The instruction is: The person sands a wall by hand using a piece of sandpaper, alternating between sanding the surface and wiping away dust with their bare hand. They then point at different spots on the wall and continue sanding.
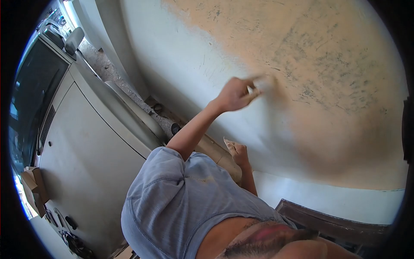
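Note:
My left hand (pixel 236 93) is raised close to the wall (pixel 215 64), its thumb and fingers drawn together in a pinch. A small pale thing (pixel 264 84) blurs at its fingertips, over the border between white and orange surface; I cannot make out what it is. Lower down, beyond my torso, my right hand (pixel 239 154) is curled closed around something thin with a pale pointed corner (pixel 227 143), mostly hidden by the fingers. Dark scratches and chips mark the orange patch (pixel 315 64). A soft shadow falls on the wall beside my left hand.
A light-coloured vehicle (pixel 95 142) stands close on the left, with its side mirror (pixel 74 40) toward the wall. A narrow littered floor strip (pixel 101 62) runs between them. A cardboard box (pixel 34 190) sits at the vehicle's edge. Dark brown furniture (pixel 327 222) is at lower right.

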The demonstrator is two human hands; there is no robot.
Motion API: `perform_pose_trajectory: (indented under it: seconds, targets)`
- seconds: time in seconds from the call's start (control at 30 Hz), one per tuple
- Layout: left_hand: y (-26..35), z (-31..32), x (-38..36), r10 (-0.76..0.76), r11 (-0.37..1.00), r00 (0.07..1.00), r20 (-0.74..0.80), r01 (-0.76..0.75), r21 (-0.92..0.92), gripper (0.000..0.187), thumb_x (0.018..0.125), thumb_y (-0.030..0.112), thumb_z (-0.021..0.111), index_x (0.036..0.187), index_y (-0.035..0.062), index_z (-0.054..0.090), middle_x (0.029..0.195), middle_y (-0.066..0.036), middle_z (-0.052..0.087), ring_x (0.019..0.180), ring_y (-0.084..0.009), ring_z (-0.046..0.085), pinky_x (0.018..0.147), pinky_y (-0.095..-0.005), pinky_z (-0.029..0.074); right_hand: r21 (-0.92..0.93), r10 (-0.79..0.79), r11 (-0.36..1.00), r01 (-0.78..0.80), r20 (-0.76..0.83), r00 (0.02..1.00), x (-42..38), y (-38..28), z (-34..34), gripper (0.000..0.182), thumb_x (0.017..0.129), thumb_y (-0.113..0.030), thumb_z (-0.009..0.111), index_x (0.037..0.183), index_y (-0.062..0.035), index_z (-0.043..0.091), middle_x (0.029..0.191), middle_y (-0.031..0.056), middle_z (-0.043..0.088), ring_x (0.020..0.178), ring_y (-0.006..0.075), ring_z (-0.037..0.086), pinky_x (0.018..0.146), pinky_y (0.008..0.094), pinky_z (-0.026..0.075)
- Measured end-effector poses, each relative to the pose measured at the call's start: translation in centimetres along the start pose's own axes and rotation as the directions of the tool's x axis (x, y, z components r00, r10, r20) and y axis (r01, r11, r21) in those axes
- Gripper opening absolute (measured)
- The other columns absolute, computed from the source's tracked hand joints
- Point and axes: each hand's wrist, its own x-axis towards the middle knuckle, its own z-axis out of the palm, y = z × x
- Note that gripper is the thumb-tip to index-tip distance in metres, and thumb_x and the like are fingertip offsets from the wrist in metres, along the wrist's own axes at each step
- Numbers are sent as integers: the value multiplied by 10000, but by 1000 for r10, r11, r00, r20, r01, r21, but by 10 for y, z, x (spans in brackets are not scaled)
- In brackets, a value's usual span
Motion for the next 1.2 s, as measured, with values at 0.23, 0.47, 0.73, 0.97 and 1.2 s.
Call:
perform_pose_trajectory:
  seconds: [0.23, 0.47, 0.73, 0.97, 1.2]
  targets:
    - [0, 47, 26, 453, 703, 871, -192, -216, 678, 637, 850, 368, 635, 1362, 32, 464, 1399, -243, 446, 1389, -394, 284, 1121, -641, 52, 142, -112, 980, 140, -193, 975, -1, 6, 11, 299, 934, -246, 556, 1068, -15, 691, 569, 146, 525, 504, 181, 469, 548, 351, 430]
    - [13, 26, 27, 431, 848, 900, 68, -430, 310, 471, 807, 302, 702, 1214, 78, 620, 1247, -160, 594, 1189, -385, 511, 947, -433, 454, 89, 36, 996, -21, -168, 985, 0, 15, 16, 292, 927, -238, 562, 922, 26, 686, 726, 240, 603, 614, 337, 595, 608, 419, 452]
    - [22, 49, 16, 587, 605, 701, 405, -712, 356, 591, 802, 318, 685, 1321, 79, 533, 1344, -170, 535, 1259, -390, 447, 1062, -540, 317, 82, -33, 995, 51, -208, 978, -5, 37, 29, 291, 926, -248, 567, 932, 14, 693, 765, 242, 618, 664, 330, 606, 653, 417, 456]
    - [30, 34, 25, 429, 845, 851, -304, -259, 469, 631, 834, 346, 695, 1343, 29, 499, 1331, -190, 529, 1275, -394, 431, 1078, -519, 294, 61, 143, 989, -133, -205, 968, -24, 1, 0, 297, 936, -214, 539, 1128, -32, 676, 1073, 194, 672, 980, 314, 660, 875, 358, 482]
    - [34, 38, -2, 204, 937, 581, 788, 117, -329, 594, 847, 264, 682, 1358, 32, 486, 1418, -254, 399, 1368, -412, 296, 1112, -555, 220, -72, 179, 979, -189, -127, 976, -30, 12, 18, 306, 945, -220, 520, 1140, -40, 671, 1001, 208, 674, 888, 336, 661, 811, 386, 490]
